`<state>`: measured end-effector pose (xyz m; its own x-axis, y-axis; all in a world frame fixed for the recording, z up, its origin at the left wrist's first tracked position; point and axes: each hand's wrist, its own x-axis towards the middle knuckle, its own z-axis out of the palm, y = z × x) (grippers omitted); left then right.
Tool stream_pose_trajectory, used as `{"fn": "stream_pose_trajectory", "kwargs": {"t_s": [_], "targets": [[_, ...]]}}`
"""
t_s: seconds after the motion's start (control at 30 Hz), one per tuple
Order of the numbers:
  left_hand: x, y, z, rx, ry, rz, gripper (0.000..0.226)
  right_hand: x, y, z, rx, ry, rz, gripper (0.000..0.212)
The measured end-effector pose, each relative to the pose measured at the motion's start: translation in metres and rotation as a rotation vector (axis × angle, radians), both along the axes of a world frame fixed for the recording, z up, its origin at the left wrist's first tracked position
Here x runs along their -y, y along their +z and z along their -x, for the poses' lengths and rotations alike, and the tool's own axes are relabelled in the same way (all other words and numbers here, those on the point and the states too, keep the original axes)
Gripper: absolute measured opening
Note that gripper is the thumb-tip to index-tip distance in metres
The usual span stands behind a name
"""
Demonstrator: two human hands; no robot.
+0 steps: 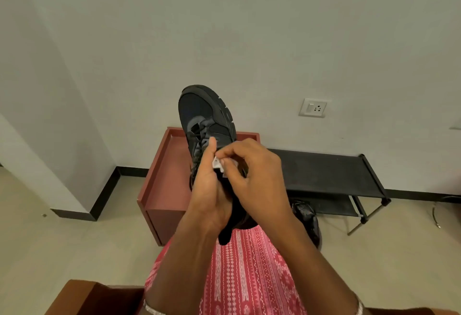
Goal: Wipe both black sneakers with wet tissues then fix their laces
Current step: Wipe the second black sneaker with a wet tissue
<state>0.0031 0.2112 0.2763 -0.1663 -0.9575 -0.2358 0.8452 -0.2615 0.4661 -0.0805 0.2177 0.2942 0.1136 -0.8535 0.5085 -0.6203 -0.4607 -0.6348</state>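
A black sneaker [208, 117] is held up in front of me, toe pointing away and upward, its laces loose over the tongue. My left hand [212, 190] grips the shoe from the left near its collar, thumb raised along the laces. My right hand [257, 175] is curled over the shoe's opening and pinches a small white wet tissue [217, 163] against it. The heel part of the shoe is hidden behind both hands. A second black object [308, 219] lies on the floor to the right; whether it is the other sneaker I cannot tell.
A reddish-brown low table [162, 182] stands behind the shoe against the wall. A black two-tier shoe rack [331, 175] sits to its right. A wall socket [313, 108] is above the rack. My lap in pink patterned cloth [244, 272] fills the lower middle.
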Motion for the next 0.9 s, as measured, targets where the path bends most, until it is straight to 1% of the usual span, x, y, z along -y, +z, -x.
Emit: {"fn": "stream_pose_trajectory", "kwargs": {"t_s": [0.07, 0.1, 0.17, 0.27, 0.37, 0.43, 0.53, 0.6, 0.63, 0.73, 0.77, 0.83, 0.9], "targets": [[0.001, -0.002, 0.004, -0.086, 0.030, -0.023, 0.053, 0.009, -0.001, -0.003, -0.052, 0.027, 0.020, 0.012], [0.002, -0.003, 0.003, -0.102, 0.025, -0.017, 0.056, 0.010, -0.002, -0.002, -0.075, 0.044, 0.017, 0.013], [0.001, -0.002, -0.004, -0.063, 0.018, -0.013, 0.065, 0.007, -0.006, 0.004, -0.088, 0.077, -0.018, 0.016], [0.004, -0.005, -0.017, 0.024, -0.026, -0.060, 0.073, -0.010, -0.018, 0.016, -0.039, 0.102, -0.057, 0.018], [0.006, -0.007, -0.021, 0.013, -0.054, -0.095, 0.079, -0.022, -0.027, 0.021, -0.026, 0.098, -0.046, 0.017], [0.003, -0.005, -0.017, 0.022, -0.070, -0.078, 0.071, -0.017, -0.025, 0.021, -0.018, 0.059, -0.012, 0.016], [-0.002, -0.001, -0.006, 0.065, -0.093, -0.024, 0.054, 0.002, -0.019, 0.019, -0.003, -0.028, 0.076, 0.017], [-0.001, -0.003, -0.002, 0.074, -0.082, -0.029, 0.044, 0.012, -0.020, 0.017, -0.004, -0.040, 0.077, 0.017], [-0.001, -0.003, -0.003, 0.074, -0.071, -0.038, 0.045, 0.013, -0.020, 0.017, -0.008, -0.023, 0.061, 0.018], [0.000, -0.006, -0.012, 0.063, -0.061, -0.065, 0.061, 0.001, -0.021, 0.021, -0.011, 0.037, 0.002, 0.018], [0.002, -0.006, -0.015, 0.056, -0.055, -0.076, 0.062, -0.006, -0.022, 0.023, -0.011, 0.053, -0.014, 0.017], [0.005, -0.006, -0.021, 0.034, -0.011, -0.102, 0.061, -0.024, -0.027, 0.025, -0.016, 0.083, -0.037, 0.016], [0.008, -0.007, -0.023, 0.047, 0.078, -0.087, 0.056, -0.039, -0.034, 0.023, -0.024, 0.086, -0.015, 0.015]]}}
